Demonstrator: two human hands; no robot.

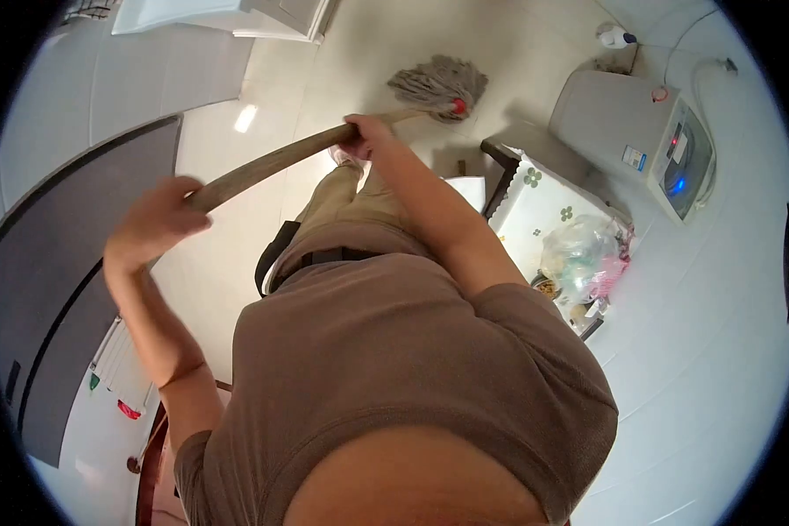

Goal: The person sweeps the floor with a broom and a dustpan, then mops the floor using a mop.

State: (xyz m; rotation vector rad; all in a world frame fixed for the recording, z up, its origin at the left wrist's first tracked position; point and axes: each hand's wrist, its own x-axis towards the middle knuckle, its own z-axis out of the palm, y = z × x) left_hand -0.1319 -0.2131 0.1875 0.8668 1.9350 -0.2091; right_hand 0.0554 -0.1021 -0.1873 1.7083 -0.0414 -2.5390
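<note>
Mop point(272, 164) gripped by left hand point(153, 225) and right hand point(366, 138).

i see both hands wrapped around the wooden mop handle point(267, 165): left hand point(153, 223) at the upper end, right hand point(366, 138) lower down, mop head point(437, 83) on the pale floor point(368, 44) near the washing machine point(640, 140).

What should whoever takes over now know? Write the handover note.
Left hand: shut on the handle near its top end.
Right hand: shut on the handle lower down.
Mop head: on the floor out in front, near the washer and table.
Done: mop gripped, head down on the floor.
Left: cannot tell how much floor is mopped.
</note>
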